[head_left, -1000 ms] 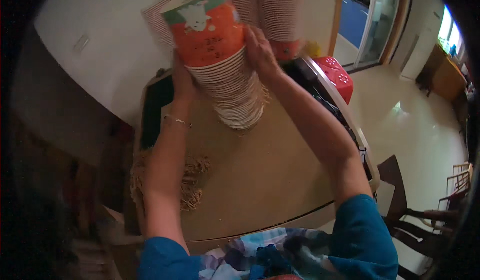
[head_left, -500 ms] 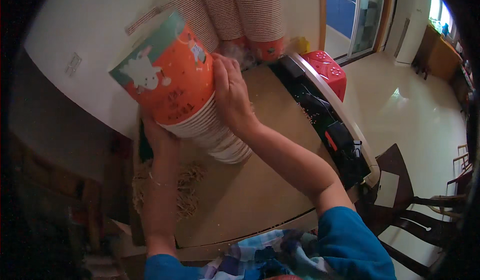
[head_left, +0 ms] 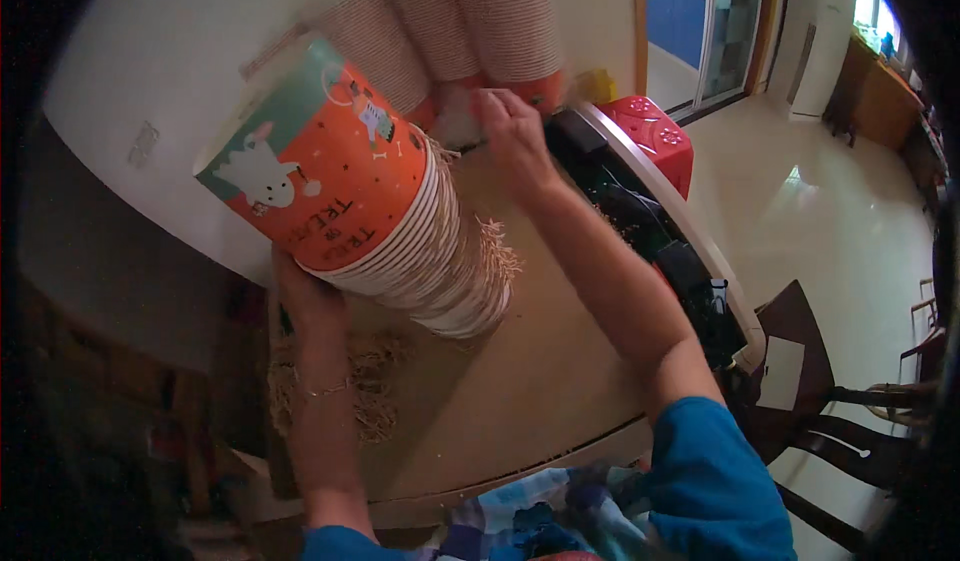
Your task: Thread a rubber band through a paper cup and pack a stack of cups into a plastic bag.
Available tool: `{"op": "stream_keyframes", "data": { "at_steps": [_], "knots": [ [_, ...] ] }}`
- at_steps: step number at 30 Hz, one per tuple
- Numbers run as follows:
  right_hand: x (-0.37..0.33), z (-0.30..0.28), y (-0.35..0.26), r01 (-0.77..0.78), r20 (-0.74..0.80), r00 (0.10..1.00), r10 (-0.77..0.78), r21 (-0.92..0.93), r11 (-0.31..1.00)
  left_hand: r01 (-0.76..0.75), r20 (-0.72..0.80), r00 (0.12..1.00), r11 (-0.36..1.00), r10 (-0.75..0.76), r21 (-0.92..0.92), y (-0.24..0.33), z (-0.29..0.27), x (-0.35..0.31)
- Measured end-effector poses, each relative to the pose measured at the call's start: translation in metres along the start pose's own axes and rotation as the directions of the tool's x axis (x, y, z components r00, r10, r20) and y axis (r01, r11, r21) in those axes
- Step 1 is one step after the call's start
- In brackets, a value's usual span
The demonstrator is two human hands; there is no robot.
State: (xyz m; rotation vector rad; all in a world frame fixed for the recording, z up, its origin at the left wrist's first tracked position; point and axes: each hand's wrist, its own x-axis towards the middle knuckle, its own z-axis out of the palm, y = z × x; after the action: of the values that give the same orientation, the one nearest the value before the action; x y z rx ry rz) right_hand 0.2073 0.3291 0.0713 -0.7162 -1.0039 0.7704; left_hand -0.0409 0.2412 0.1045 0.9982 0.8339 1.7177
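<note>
A tall stack of nested paper buckets (head_left: 340,176) leans over the table, its topmost one orange and green with a white cartoon animal. White rims of the others run down toward the tabletop. Tan paper-cord handles (head_left: 495,261) stick out along the stack's right side. My left hand (head_left: 305,286) grips the stack from its lower left; its fingers are largely hidden behind the bucket. Apart from the stack, to its right, my right hand (head_left: 515,141) is raised with fingers curled together. Whether anything is between them I cannot make out.
More tall bucket stacks (head_left: 505,21) stand against the wall behind. A pile of tan cord (head_left: 375,391) lies on the brown tabletop (head_left: 550,361) at left. Black devices and cables (head_left: 630,206) line the right edge, with a red plastic stool (head_left: 655,136) beyond and a dark chair (head_left: 800,381) at right.
My right hand has left the stack's side and moved right and slightly up. That uncovers the cord handles. The stack has shifted slightly left and down, with my left hand still on it.
</note>
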Motion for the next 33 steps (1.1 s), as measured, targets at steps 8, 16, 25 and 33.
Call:
{"op": "stream_keyframes", "data": {
  "at_steps": [8,16,25,33],
  "knots": [
    [0.085,-0.078,0.182,0.231,0.291,0.954,0.076,-0.870,0.435,-0.025,-0.016,1.000,0.999,0.025,0.025,-0.006,-0.021,0.001],
    [0.098,-0.027,0.181,0.167,0.236,0.900,0.366,-0.963,0.211,0.069,-0.252,0.967,0.991,-0.039,0.111,-0.016,-0.111,-0.009],
    [0.116,-0.041,0.247,0.286,0.341,0.872,0.350,-0.937,0.200,0.050,-0.086,0.996,0.958,-0.027,0.281,-0.015,-0.128,-0.027],
    [0.118,-0.051,0.205,0.382,0.373,0.876,0.305,-0.924,0.032,0.057,-0.184,0.983,0.907,0.023,0.417,0.016,-0.098,-0.064]
  ]
}}
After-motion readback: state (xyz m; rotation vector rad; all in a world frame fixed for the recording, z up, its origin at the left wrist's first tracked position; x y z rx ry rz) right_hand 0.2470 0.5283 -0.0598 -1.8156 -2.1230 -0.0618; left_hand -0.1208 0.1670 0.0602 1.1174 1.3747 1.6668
